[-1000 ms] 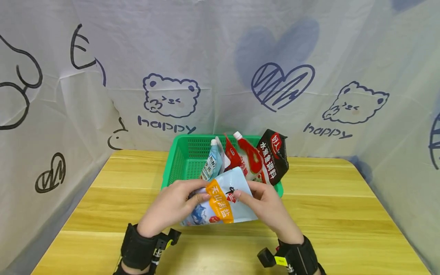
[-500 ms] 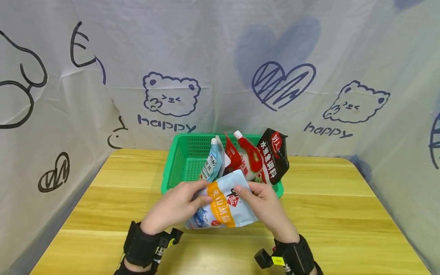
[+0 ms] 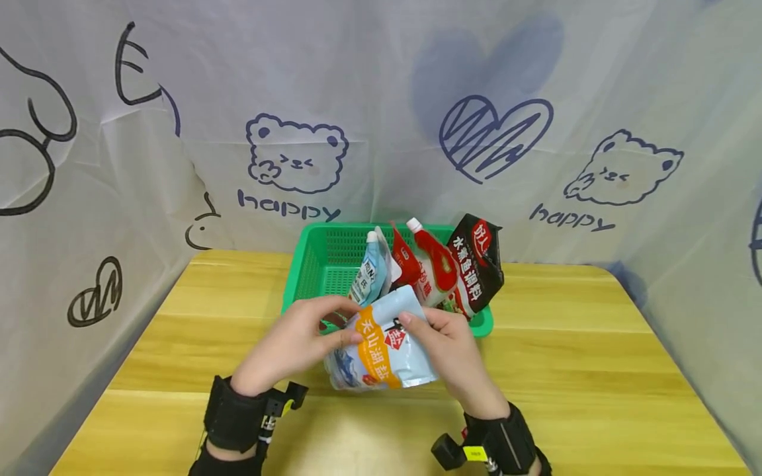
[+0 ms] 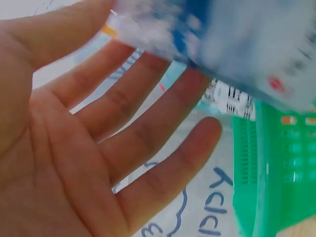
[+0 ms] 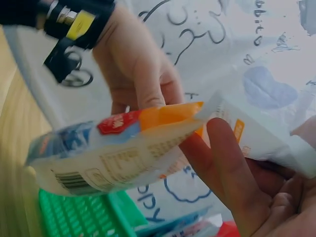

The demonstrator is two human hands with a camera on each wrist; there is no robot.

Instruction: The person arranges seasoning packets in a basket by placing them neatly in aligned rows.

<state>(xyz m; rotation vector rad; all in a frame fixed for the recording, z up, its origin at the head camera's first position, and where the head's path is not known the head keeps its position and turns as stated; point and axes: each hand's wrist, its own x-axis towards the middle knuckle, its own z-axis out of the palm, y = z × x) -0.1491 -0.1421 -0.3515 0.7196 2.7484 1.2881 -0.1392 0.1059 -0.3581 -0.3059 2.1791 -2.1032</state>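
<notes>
A pale blue salt bag (image 3: 387,357) with an orange band is held in front of the basket by both hands. My left hand (image 3: 294,344) pinches its left part, thumb on the printed face and fingers behind. In the left wrist view the fingers (image 4: 133,133) stretch out behind the bag, spread apart. My right hand (image 3: 452,350) grips the other end, with the thumb lying on the red logo. Seen from the right wrist, the salt bag (image 5: 108,158) bends sharply between the two hands, its left part bulging and its right end flat.
Behind the bag stands a green basket (image 3: 292,268) on the wooden table (image 3: 595,370). It holds a light blue spouted pouch (image 3: 370,271), a red packet (image 3: 405,259), a red spouted pouch (image 3: 440,258) and a black seasoning packet (image 3: 476,264). A drawn-on white curtain (image 3: 387,79) hangs behind.
Both hands have shifted slightly left with the salt bag, and its left part now looks more bunched. A dark patch shows by the left fingers. The basket's contents stay put; the view has tilted slightly.
</notes>
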